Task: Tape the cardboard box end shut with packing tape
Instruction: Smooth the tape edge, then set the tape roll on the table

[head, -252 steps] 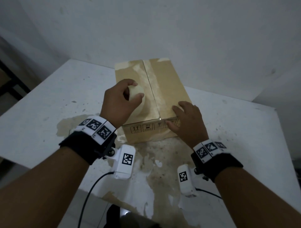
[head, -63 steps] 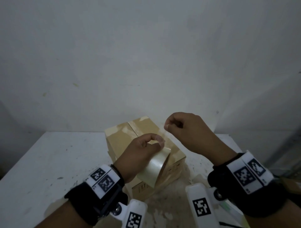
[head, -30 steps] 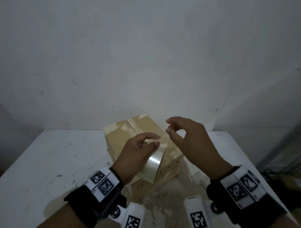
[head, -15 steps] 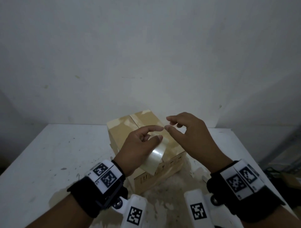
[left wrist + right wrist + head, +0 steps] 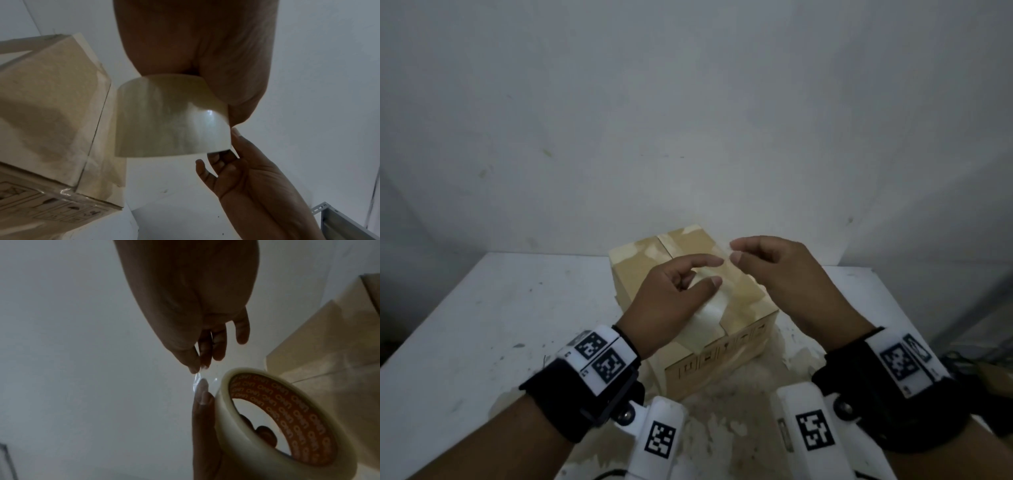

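Observation:
A brown cardboard box [image 5: 743,301] stands on the white table [image 5: 500,308], its top flaps closed along a centre seam. My left hand [image 5: 681,287] holds a roll of clear packing tape [image 5: 709,318] just above the box's near end, fingers through the core and thumb on the rim. The left wrist view shows the tape roll [image 5: 170,116] beside the box [image 5: 51,113]. My right hand [image 5: 774,270] pinches the tape's loose end [image 5: 197,379] between thumb and forefinger, right next to the tape roll [image 5: 277,426]. Only a short piece is peeled off.
The table has a stained, flaky patch [image 5: 722,411] in front of the box. A plain wall [image 5: 688,137] rises close behind. A grey metal shelf edge [image 5: 339,219] and dark clutter [image 5: 979,366] sit off the table's right side.
My right hand has gone from spread fingers near the roll to pinching the tape's end. Both hands have drifted slightly lower over the box top.

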{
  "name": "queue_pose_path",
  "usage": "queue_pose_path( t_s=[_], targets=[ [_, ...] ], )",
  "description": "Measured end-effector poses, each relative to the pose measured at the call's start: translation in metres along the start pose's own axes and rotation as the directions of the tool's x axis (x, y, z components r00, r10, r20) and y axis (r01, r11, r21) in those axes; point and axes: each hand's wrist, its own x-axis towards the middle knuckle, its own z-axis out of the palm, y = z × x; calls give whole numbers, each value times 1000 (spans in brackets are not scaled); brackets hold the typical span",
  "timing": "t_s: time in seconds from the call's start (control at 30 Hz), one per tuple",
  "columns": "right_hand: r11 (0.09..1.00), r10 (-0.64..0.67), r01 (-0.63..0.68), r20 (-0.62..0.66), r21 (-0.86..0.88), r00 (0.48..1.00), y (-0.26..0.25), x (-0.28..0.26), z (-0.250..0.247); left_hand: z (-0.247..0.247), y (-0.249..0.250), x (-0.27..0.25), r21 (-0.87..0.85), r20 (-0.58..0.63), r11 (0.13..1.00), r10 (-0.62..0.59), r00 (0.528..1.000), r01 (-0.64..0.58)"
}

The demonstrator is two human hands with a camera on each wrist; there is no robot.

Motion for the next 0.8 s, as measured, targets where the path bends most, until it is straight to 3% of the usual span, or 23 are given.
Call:
queue_pose_path(
  t_s=[0.17,0.27,0.47,0.6,0.8],
  targets=[
    [969,37,-37,4,245,999,4,0,-1,-3,-4,1,21,5,1000,3,1000,-3],
    [976,1,7,-34,216,999,7,1,-1,-4,-6,2,23,15,1000,10,1000,-10],
    [962,98,-108,55,252,994,14,3,3,-3,-4,2,59,14,997,38,999,-39],
    [962,100,-111,57,248,993,12,2,7,-2,-5,2,100,14,994,48,999,-50],
    [998,18,-17,-19,58,1000,7,0,8,-3,-2,1,133,1,988,74,997,-74]
  ],
)
